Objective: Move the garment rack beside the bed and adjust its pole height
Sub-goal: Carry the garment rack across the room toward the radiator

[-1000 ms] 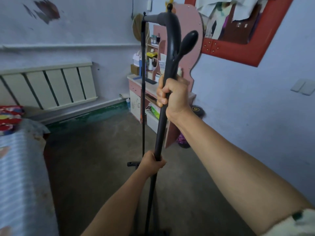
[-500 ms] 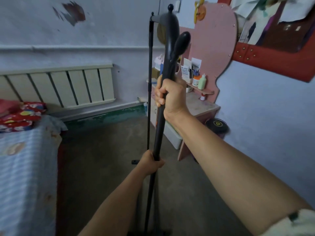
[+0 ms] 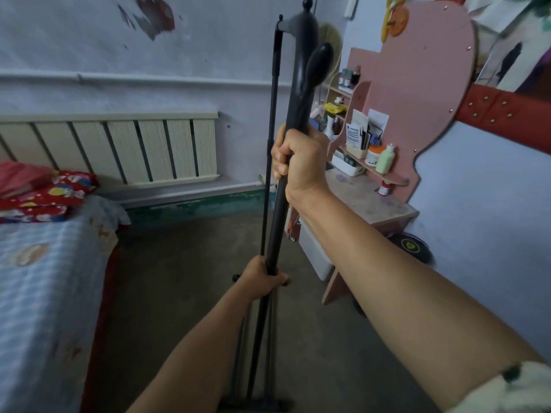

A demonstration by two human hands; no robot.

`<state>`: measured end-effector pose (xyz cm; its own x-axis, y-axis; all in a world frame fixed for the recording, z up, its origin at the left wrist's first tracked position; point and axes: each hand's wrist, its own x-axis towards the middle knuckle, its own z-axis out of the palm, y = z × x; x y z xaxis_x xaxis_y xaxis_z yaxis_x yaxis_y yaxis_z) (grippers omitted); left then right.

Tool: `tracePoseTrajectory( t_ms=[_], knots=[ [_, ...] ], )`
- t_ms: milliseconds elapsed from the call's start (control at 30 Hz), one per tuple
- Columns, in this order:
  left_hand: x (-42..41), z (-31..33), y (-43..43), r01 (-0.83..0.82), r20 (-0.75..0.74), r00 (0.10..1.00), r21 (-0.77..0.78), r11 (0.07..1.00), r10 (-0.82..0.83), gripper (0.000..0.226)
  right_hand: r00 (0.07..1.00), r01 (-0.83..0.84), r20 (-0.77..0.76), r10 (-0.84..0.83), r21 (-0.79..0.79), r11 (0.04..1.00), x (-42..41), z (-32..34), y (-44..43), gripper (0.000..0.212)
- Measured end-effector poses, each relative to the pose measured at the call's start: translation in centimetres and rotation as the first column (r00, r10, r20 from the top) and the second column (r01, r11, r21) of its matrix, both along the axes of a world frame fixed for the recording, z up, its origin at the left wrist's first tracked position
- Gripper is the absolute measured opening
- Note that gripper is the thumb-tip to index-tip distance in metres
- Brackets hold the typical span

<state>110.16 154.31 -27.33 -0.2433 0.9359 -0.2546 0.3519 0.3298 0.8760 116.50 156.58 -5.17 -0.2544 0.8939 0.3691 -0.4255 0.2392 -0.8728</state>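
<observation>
The black garment rack point(image 3: 275, 222) stands upright in the middle of the room, seen end on, so its near pole hides most of the frame. My right hand point(image 3: 301, 162) grips the near pole high up, below the curved top corner and its oval knob point(image 3: 319, 62). My left hand point(image 3: 264, 278) grips the same pole lower down. A thinner far pole point(image 3: 272, 114) runs parallel just to the left. The rack's foot point(image 3: 262, 405) rests on the floor at the bottom edge. The bed point(image 3: 44, 287), under a pale blue checked sheet, lies to the left.
A white radiator point(image 3: 119, 147) lines the far wall. A pink dressing table point(image 3: 375, 204) with bottles and boxes stands at the right, a round black object point(image 3: 410, 245) beside it. Red folded bedding point(image 3: 44, 192) sits at the bed's head. Grey floor point(image 3: 179, 293) lies between bed and rack.
The view has swung to the right and the rack with it: the bed and radiator take up more of the left side now. Both hands keep the same grip on the pole.
</observation>
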Motion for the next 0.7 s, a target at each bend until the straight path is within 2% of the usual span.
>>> tracePoseTrajectory(
  t_ms=[433,700],
  knots=[
    [-7.0,-0.6,10.8,-0.016,0.038,0.999,-0.002,1.0,0.016,0.025,1.0,-0.025,0.005,0.025,0.001,1.0,-7.2,-0.1,10.6,0.006],
    [-11.4,-0.4,17.1,-0.028,-0.012,1.0,0.01,1.0,0.028,0.024,0.999,-0.041,-0.001,0.041,0.002,0.999,-11.6,0.2,16.9,0.006]
  ],
)
